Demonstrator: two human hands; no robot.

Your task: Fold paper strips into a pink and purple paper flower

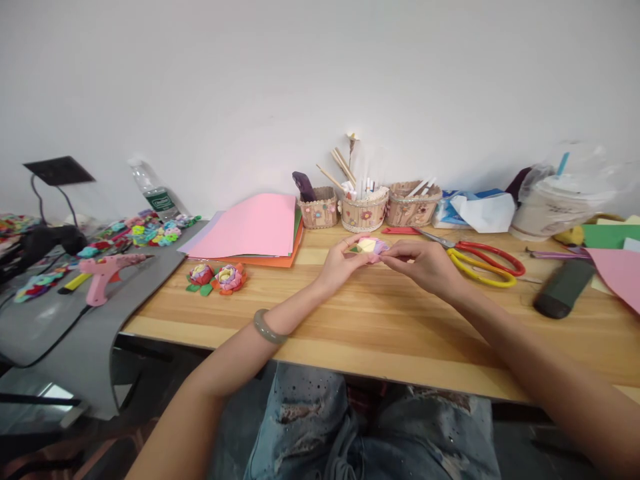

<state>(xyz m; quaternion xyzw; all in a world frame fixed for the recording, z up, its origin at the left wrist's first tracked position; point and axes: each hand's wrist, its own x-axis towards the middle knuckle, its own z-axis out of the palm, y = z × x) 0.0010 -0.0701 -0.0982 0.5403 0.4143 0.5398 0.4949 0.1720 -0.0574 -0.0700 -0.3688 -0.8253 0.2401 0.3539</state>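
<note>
My left hand (340,262) is closed around a small folded paper flower (369,246) with yellow and purple petals, held above the wooden table. The fingertips of my right hand (418,261) pinch the flower's right edge. Part of the flower is hidden by my fingers. Two finished-looking paper flowers, one red and purple (201,275) and one orange and lilac (230,277), lie to the left with green leaves. Just beyond my right hand rest scissors (480,262) with red and yellow handles and a folded red paper strip (400,231).
Coloured paper sheets (245,230) are stacked at the back left. Decorated baskets (364,212) with sticks and pens line the wall. A pink glue gun (107,275) sits on the grey mat. To the right are a tissue pack (475,210), a drink cup (547,207) and a dark green case (564,288).
</note>
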